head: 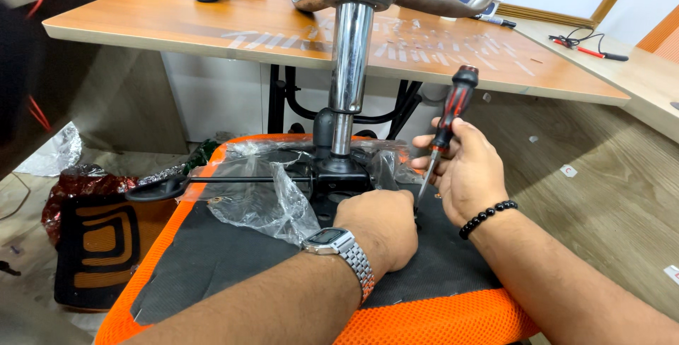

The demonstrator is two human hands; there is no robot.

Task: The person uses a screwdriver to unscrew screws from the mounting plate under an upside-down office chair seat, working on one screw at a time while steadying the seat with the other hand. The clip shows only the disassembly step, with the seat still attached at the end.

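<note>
We see the overturned chair seat (212, 260) nearest, with its column (350, 62) rising at centre. The left hand (378, 228) rests on the seat, left of the right hand (463, 168) holding the screwdriver (447, 126). The worktop (212, 23) lies beyond; the mat (99, 242) lies left.
</note>
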